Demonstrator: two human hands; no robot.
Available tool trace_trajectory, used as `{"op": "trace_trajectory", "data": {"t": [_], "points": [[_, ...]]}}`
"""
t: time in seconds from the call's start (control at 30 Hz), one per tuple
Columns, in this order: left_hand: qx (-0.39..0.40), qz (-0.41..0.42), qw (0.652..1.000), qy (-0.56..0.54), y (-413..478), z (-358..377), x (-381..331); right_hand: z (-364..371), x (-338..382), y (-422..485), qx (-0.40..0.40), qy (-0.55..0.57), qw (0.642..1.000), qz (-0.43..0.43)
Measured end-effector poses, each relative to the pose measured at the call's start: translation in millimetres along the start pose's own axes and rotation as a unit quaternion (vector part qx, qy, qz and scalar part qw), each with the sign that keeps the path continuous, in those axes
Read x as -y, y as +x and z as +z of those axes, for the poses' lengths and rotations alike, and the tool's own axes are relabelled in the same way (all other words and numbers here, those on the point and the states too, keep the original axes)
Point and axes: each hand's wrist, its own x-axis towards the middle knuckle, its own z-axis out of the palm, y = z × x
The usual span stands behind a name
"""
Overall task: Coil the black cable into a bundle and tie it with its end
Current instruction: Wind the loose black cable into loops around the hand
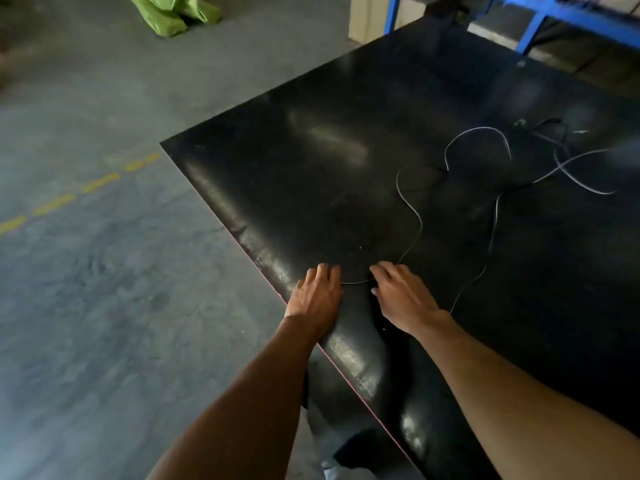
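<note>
A thin black cable [412, 209] lies loose in wide curves over a black table [311, 174], with a tangle of loops at the far right. Its near stretch runs between my two hands close to the table's left edge. My left hand [317, 294] rests palm down on the table with its fingertips on the cable. My right hand [401, 296] has its fingers curled over the same stretch; the pinch itself is hidden under the fingers. Another strand passes along the table just right of my right wrist.
The table's left edge [263, 271] runs diagonally beside my left hand, with grey concrete floor and yellow dashes [69, 199] beyond. Green sacks [173, 12] lie on the floor at the far left. A blue metal frame [540, 19] stands behind the table.
</note>
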Motion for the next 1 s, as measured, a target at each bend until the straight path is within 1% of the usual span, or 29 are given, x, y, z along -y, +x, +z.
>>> {"op": "trace_trajectory", "data": {"t": [0.03, 0.13, 0.27, 0.33, 0.43, 0.5, 0.6, 0.67, 0.7, 0.77, 0.83, 0.87, 0.9, 0.93, 1.0], "points": [[0.019, -0.003, 1.0, 0.007, 3, 2, 0, 2, -1, 1, 0.013, -0.005, 1.0, 0.005], [0.033, 0.003, 0.999, 0.029, 12, 11, 5, 9, -3, 4, 0.027, -0.006, 0.999, 0.016], [0.046, 0.012, 0.999, 0.022, 21, 14, 10, 9, -1, 10, -0.002, 0.003, 0.999, 0.039], [0.05, 0.016, 0.999, 0.008, 23, 11, 10, 7, 0, 11, -0.002, 0.0, 0.999, 0.048], [0.053, -0.015, 0.996, -0.065, 28, -2, 7, -1, 0, 11, -0.016, 0.034, 0.996, 0.079], [0.045, -0.064, 0.983, -0.165, 37, -19, 3, -11, -1, 10, -0.039, 0.109, 0.987, 0.115], [0.012, -0.141, 0.931, -0.337, 57, -54, -5, -37, -6, 8, -0.082, 0.235, 0.954, 0.169], [-0.024, -0.158, 0.898, -0.411, 70, -79, -17, -59, -8, 8, -0.126, 0.285, 0.934, 0.176], [-0.041, -0.162, 0.874, -0.455, 76, -93, -23, -72, -8, 9, -0.149, 0.307, 0.924, 0.172], [-0.05, -0.16, 0.808, -0.565, 87, -118, -33, -96, -8, 12, -0.184, 0.362, 0.898, 0.17], [-0.037, -0.134, 0.74, -0.658, 93, -144, -40, -122, -5, 12, -0.214, 0.429, 0.861, 0.168], [-0.021, -0.114, 0.718, -0.687, 95, -156, -43, -135, -3, 12, -0.222, 0.461, 0.843, 0.164], [-0.003, -0.089, 0.707, -0.702, 98, -164, -46, -147, 0, 10, -0.228, 0.487, 0.828, 0.159], [0.016, -0.063, 0.704, -0.707, 101, -171, -48, -157, 3, 7, -0.236, 0.501, 0.819, 0.154], [0.065, -0.014, 0.7, -0.711, 109, -180, -55, -174, 10, 3, -0.258, 0.505, 0.811, 0.145]]}}
